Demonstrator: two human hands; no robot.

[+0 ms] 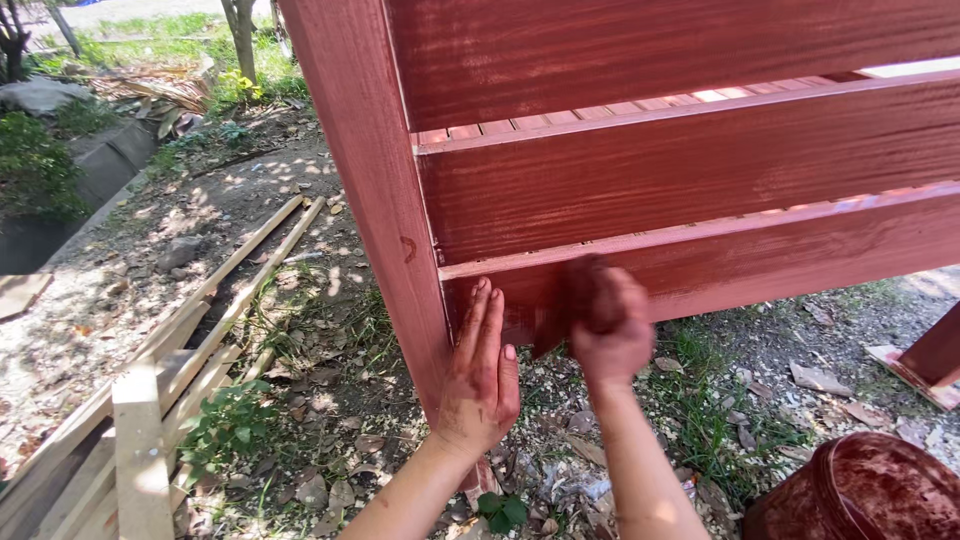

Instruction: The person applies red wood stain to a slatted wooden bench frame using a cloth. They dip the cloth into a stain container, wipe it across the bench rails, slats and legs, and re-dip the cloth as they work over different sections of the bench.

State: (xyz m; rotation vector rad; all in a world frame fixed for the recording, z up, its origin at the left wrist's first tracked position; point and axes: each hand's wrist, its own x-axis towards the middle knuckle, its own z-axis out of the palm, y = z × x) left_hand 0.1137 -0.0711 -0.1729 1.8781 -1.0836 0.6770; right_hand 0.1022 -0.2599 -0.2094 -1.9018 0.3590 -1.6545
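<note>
Left hand (pixel 480 385), stain-smeared, is laid flat with fingers spread against the red-brown stained wooden frame (pixel 680 170), at the corner where the lowest rail meets the upright post (pixel 375 200). Right hand (pixel 605 325), blurred, is clenched on a dark stained rag (pixel 583 290), pressed to the lowest rail's near end. All visible rails and post are seen coated; streaks on the lowest rail suggest rubbing-in remains. A stain-covered tub (pixel 860 495) sits on the ground at lower right; pale timber strips (pixel 150 400) lie left.

Left hand (pixel 480 375) flat with fingers straight and together; right hand (pixel 605 325) curled, blurred, both stained red.
</note>
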